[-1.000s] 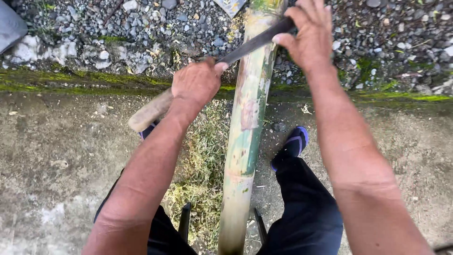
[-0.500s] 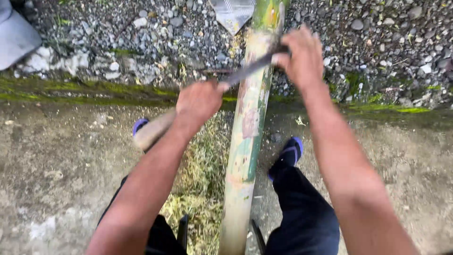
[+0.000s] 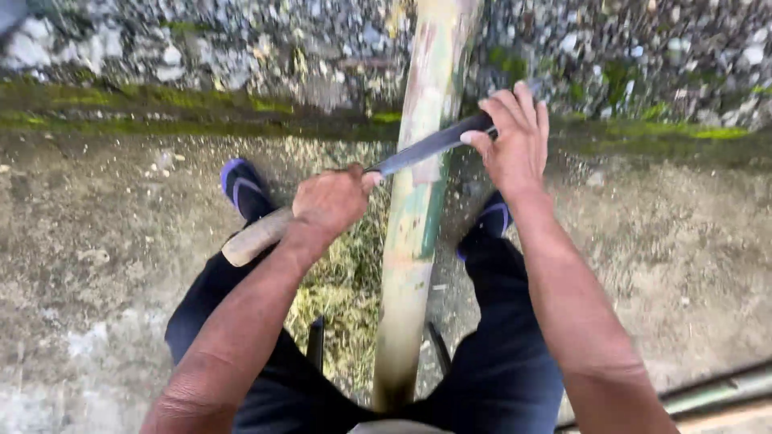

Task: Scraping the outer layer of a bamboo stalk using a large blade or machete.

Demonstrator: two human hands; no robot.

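Gripping: left hand (image 3: 331,201) closed around the pale wooden handle (image 3: 256,238) of a long knife.
Right hand (image 3: 513,141): fingers curled over the far end of the blade (image 3: 426,146), pressing on its back.
Blade: laid crosswise on the bamboo pole (image 3: 418,201), touching its scraped, pale-green surface.
Pole: running away from the body, between both legs.
Feet: blue sandals (image 3: 244,190) either side of the pole, on concrete.
Beyond: mossy edge (image 3: 145,120), then gravel (image 3: 241,40).
Under pole: grassy shavings (image 3: 342,297).
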